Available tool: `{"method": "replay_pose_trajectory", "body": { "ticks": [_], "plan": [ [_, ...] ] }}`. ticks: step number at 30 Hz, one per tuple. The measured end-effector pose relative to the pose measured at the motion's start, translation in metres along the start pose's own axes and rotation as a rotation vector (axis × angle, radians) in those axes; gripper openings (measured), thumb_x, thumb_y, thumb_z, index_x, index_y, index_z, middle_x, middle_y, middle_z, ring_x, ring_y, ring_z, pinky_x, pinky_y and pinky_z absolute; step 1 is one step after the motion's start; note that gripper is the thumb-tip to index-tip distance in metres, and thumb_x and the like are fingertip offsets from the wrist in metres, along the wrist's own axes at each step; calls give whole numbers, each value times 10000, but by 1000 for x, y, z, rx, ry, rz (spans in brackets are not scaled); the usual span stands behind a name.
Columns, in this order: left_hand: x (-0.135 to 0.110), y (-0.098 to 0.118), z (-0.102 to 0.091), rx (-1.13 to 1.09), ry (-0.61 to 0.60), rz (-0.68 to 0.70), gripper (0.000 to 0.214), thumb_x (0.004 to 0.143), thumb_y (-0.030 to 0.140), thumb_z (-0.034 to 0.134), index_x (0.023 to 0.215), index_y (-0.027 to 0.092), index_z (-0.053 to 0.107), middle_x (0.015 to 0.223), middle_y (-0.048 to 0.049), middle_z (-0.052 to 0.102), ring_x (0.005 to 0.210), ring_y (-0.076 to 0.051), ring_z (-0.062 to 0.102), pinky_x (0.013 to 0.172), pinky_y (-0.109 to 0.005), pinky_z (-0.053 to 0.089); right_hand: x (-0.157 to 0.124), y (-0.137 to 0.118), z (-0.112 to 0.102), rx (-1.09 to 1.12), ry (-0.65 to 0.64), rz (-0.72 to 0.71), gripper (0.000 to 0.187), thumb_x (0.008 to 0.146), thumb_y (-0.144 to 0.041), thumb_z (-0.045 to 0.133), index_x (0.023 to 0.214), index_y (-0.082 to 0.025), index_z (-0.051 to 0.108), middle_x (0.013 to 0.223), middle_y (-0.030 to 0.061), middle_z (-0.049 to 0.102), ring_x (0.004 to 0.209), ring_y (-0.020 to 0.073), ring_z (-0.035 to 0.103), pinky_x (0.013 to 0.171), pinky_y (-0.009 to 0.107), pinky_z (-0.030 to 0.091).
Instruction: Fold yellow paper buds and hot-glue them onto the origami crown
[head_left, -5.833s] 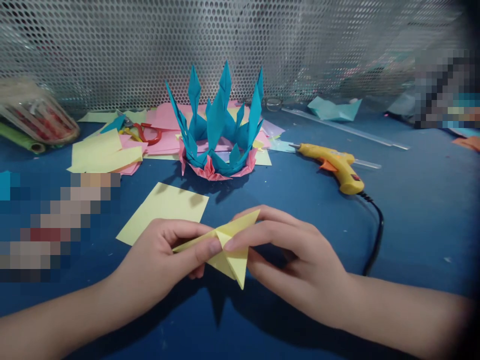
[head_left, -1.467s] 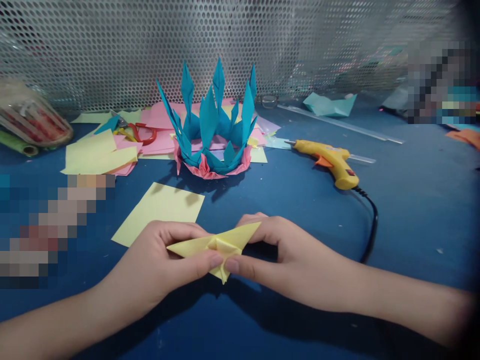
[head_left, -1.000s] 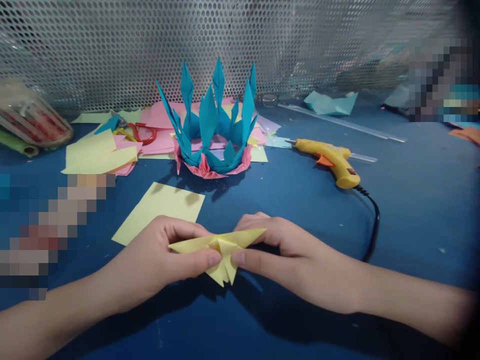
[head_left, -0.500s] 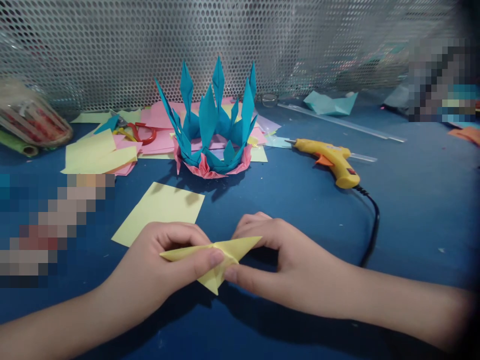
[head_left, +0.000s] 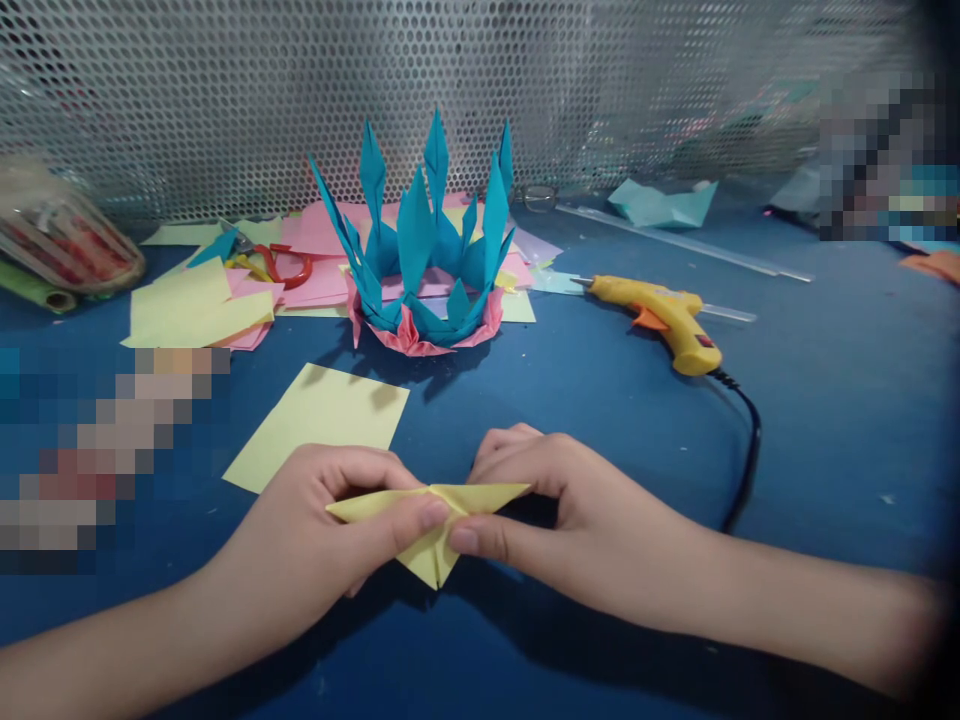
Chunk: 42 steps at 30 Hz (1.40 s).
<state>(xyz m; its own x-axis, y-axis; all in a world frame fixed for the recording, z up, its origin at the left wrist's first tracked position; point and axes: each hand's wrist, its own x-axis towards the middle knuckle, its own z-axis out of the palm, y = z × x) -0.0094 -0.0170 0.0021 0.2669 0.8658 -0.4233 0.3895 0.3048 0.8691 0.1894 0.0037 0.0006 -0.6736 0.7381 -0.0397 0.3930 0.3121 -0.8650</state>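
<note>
A folded yellow paper piece point(head_left: 436, 562) is pinched between both hands just above the blue table, its two long points spread sideways and a shorter point facing me. My left hand point(head_left: 315, 540) is closed on it, the thumb lying across its middle. From the other side my right hand point(head_left: 570, 530) grips it, thumb tip pressed near the centre and fingers behind, partly hidden. Behind my left hand lies a flat yellow paper sheet point(head_left: 322, 410). Farther back stands a blue folded-paper crown point(head_left: 416, 240) with a pink paper rim point(head_left: 411, 343).
A yellow glue gun point(head_left: 652, 315) with a black cord point(head_left: 754, 440) rests on the right. Pink paper sheets point(head_left: 322, 235), red-handled scissors point(head_left: 294, 268) and a clear jar point(head_left: 75, 230) are at back left. A clear glue stick point(head_left: 675, 243) lies before the perforated metal panel point(head_left: 300, 90).
The right-hand point of the folded yellow paper has tipped down, so both side points are more level. My right thumb has shifted slightly across the paper. Both hands keep their hold.
</note>
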Motion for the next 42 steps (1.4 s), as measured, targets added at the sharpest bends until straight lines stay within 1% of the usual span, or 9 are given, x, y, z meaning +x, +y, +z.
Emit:
{"method": "replay_pose_trajectory", "body": {
  "ticks": [5,10,15,19,24,29,32,37,42],
  "plan": [
    [2,-1,-1,-55,-7,49,281,753,362,673,548,171,652,471,68,467,344,-30,345,350,-151,230,-1,0,2,13,51,13,220,846,-283,684,659,-171,706,605,-15,607,655,114,540,657,237,413],
    [1,2,0,-101,-5,67,194,715,276,711,546,183,704,528,57,551,342,-17,403,349,-127,287,0,1,3,28,81,38,221,789,-316,742,622,-179,694,572,-28,579,635,115,522,638,255,400],
    [0,4,1,-153,-24,70,137,685,240,746,549,228,752,571,53,577,355,-20,430,335,-113,327,-1,1,3,-16,65,42,333,776,-409,755,565,-175,647,571,-27,545,636,124,507,643,274,386],
    [-2,3,2,-101,1,105,125,695,246,745,572,230,760,583,48,588,371,-24,424,333,-112,320,-1,1,2,-8,36,32,311,808,-425,731,635,-172,678,633,-19,612,684,126,537,692,279,393],
    [-3,0,0,55,57,238,199,730,220,699,534,190,701,551,39,601,449,-43,462,414,-119,341,-1,0,3,-6,39,13,263,829,-383,722,663,-182,686,664,-19,655,735,133,564,739,281,402],
    [-1,-2,-2,-26,74,149,271,768,300,658,535,179,592,508,68,480,372,-35,340,346,-156,223,-2,0,2,39,57,-53,142,883,-241,635,766,-190,697,732,-15,674,734,125,574,738,260,421],
    [0,-4,-3,-81,59,102,332,779,372,658,535,183,534,478,80,412,363,-41,318,345,-158,208,-3,-1,2,62,100,-42,157,862,-180,584,738,-175,679,724,-7,654,723,122,564,728,253,420],
    [2,-4,-3,-109,49,111,314,776,355,666,539,179,557,491,77,428,362,-35,325,344,-153,216,-2,-2,3,84,133,37,140,799,-160,603,664,-169,640,658,-19,623,660,111,547,674,241,417],
    [1,-2,-1,-143,55,158,251,758,272,695,536,176,628,536,74,506,364,-18,369,356,-137,274,-2,-2,5,77,172,80,231,733,-105,580,528,-181,505,529,-46,518,561,92,476,576,220,395]
  ]
}}
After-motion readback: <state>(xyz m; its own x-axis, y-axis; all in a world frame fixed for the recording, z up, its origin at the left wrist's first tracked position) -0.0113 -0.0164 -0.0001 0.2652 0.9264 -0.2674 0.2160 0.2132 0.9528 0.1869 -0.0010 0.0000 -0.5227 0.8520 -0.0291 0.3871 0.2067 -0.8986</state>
